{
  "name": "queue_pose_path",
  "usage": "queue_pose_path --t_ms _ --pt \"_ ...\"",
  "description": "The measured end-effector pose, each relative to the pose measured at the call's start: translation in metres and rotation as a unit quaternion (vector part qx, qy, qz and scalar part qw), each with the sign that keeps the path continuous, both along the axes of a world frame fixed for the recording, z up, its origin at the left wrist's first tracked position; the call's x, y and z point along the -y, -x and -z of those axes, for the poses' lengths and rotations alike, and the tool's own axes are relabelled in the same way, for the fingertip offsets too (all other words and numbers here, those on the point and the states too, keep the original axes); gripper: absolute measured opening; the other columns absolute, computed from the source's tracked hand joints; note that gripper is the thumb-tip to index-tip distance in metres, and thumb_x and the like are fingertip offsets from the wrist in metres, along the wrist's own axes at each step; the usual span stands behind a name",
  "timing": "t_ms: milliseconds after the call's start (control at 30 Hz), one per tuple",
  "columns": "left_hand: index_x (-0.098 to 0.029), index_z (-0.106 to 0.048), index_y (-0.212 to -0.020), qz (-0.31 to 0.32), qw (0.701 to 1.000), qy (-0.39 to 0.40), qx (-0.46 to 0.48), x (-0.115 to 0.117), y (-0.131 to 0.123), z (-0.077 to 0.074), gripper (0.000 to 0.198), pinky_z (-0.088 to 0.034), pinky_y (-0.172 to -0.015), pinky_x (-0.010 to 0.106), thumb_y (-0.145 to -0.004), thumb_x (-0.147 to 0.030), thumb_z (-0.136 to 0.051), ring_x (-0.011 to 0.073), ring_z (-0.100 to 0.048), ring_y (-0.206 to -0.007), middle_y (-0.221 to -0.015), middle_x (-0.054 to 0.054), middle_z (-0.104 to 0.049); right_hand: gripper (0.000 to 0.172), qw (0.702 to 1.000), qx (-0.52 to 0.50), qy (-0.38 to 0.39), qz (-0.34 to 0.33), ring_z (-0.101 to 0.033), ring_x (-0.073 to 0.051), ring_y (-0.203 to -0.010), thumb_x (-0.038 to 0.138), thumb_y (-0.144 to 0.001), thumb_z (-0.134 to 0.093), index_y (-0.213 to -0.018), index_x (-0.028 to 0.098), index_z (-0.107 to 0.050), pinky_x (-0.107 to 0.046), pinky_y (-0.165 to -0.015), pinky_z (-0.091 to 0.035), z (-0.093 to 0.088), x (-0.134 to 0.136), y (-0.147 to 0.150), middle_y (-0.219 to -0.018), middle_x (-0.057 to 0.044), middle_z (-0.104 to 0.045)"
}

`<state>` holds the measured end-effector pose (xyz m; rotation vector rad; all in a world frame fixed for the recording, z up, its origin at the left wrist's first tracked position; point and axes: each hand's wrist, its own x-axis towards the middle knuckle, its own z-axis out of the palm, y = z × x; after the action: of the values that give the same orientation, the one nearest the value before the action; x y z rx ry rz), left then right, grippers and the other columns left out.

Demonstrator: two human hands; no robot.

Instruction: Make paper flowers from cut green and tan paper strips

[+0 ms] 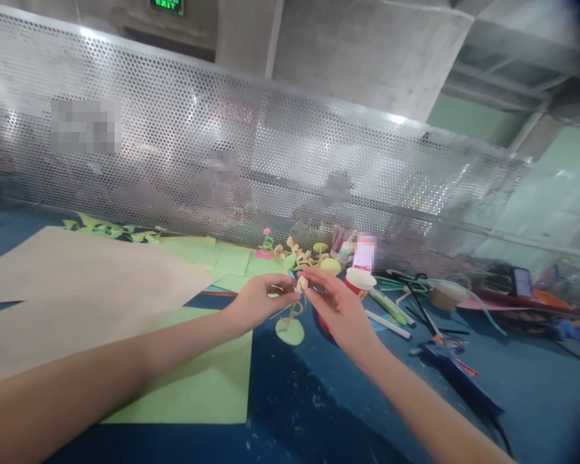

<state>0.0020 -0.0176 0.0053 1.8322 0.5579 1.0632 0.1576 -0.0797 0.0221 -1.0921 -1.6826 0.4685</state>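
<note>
Between my two hands, above the blue table, is a small cream paper flower (302, 284) with a curled stem. A round pale-green paper disc (290, 331) shows at the foot of the stem. My left hand (260, 306) pinches at the flower's left side with thumb and fingers. From the right, my right hand (341, 316) has its thumb and fingertips closed on the flower head. The fingers partly cover the flower, so the exact contact is hard to see.
Tan paper sheets (77, 309) and a green sheet (203, 380) lie left. A paper cup (360, 281), markers (391, 308) and a dark blue glue gun (459, 379) with a cord are right. Small paper flowers (294, 251) stand behind, before a perforated metal screen (174, 142).
</note>
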Motion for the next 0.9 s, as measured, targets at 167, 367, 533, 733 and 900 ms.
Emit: queue_pose_path --t_ms 167,367,533,733,900 --pt "-0.017 -0.064 -0.086 -0.001 1.0 -0.006 -0.015 0.0018 0.0001 -0.001 0.023 -0.044 -0.075 0.028 -0.072 -0.035 -0.06 0.0163 -0.057 -0.079 -0.085 0.004 -0.064 0.025 0.999 -0.02 0.026 0.004 -0.057 -0.017 -0.097 0.026 -0.08 -0.051 -0.104 0.02 -0.058 -0.031 -0.085 -0.047 -0.0005 -0.0006 -0.0004 -0.104 -0.005 -0.063" --pt "-0.018 -0.062 -0.087 0.004 1.0 -0.014 -0.009 0.0021 -0.0003 -0.0007 0.022 -0.044 -0.077 0.028 -0.073 -0.034 -0.059 0.0155 -0.058 -0.078 -0.086 0.004 -0.064 0.027 0.999 -0.022 0.038 -0.001 -0.058 -0.017 -0.096 0.024 -0.077 -0.055 -0.104 0.02 -0.058 -0.032 -0.085 -0.047 -0.0017 -0.0026 -0.0016 -0.102 -0.004 -0.064" --pt "-0.018 -0.062 -0.084 0.006 0.999 -0.026 -0.016 0.0055 0.0001 -0.0034 0.019 -0.044 -0.074 0.026 -0.075 -0.033 -0.056 0.014 -0.056 -0.074 -0.082 0.003 -0.062 0.025 0.999 -0.005 0.029 0.016 -0.058 -0.018 -0.095 0.027 -0.079 -0.053 -0.102 0.021 -0.059 -0.033 -0.084 -0.047 -0.0039 -0.001 -0.0016 -0.102 -0.004 -0.064" --pt "-0.018 -0.059 -0.077 -0.005 0.999 -0.046 -0.026 0.0096 0.0017 -0.01 0.015 -0.043 -0.069 0.024 -0.075 -0.032 -0.056 0.0116 -0.052 -0.067 -0.071 0.0 -0.056 0.028 0.997 -0.055 0.061 -0.009 -0.058 -0.018 -0.097 0.035 -0.082 -0.05 -0.105 0.021 -0.058 -0.034 -0.088 -0.045 -0.0009 -0.0023 -0.0013 -0.105 -0.004 -0.063" --pt "-0.018 -0.06 -0.083 -0.022 0.998 -0.043 -0.04 0.0065 0.0004 -0.0058 0.019 -0.044 -0.068 0.025 -0.074 -0.034 -0.057 0.0116 -0.052 -0.063 -0.067 -0.001 -0.055 0.032 0.98 -0.171 0.094 -0.019 -0.059 -0.018 -0.095 0.039 -0.079 -0.053 -0.104 0.019 -0.058 -0.035 -0.089 -0.045 0.0053 -0.0081 -0.0035 -0.101 -0.006 -0.064"
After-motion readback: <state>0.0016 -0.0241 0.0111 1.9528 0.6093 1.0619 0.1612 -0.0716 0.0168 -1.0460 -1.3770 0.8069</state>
